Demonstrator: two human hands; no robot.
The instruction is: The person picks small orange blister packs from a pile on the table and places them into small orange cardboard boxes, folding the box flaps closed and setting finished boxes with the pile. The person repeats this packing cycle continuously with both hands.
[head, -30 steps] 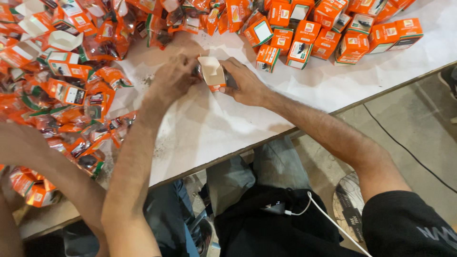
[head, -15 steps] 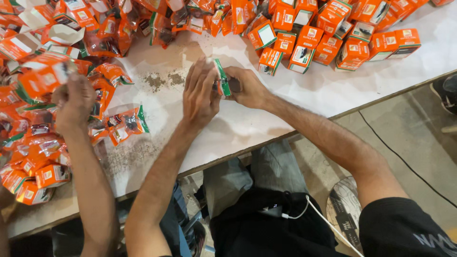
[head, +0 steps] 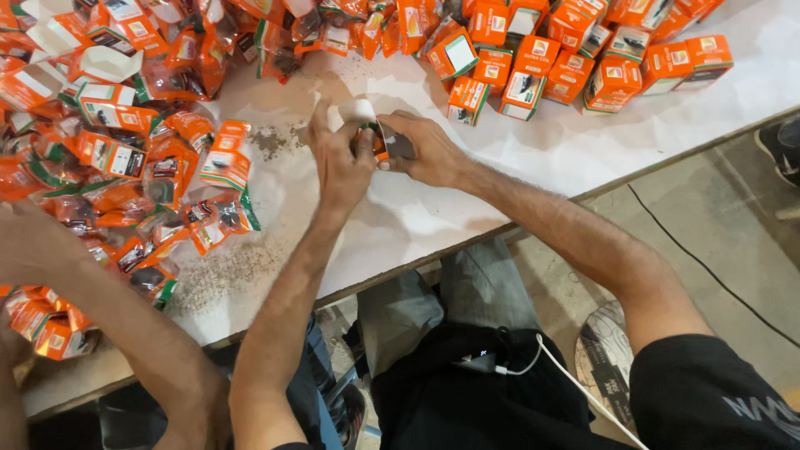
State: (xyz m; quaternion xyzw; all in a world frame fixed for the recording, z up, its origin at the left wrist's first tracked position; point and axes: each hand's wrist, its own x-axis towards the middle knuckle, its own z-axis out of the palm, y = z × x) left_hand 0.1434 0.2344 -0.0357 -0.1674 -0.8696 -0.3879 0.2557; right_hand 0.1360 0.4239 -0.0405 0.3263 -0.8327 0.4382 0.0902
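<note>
At far left another person's forearm (head: 92, 292) crosses the table edge, its hand cut off by the frame. Beside it we see a heap of orange packets (head: 142, 167), some clear-wrapped, their contents hard to make out. On the white table (head: 533, 158) our left hand (head: 342, 162) and right hand (head: 421, 150) meet over a small orange box (head: 379, 143), fingers of both curled and pinching it between them; most of it is hidden by our hands. Its white flap (head: 357, 110) stands open above. Further right, closed orange boxes (head: 575, 58) crowd the table's far side.
</note>
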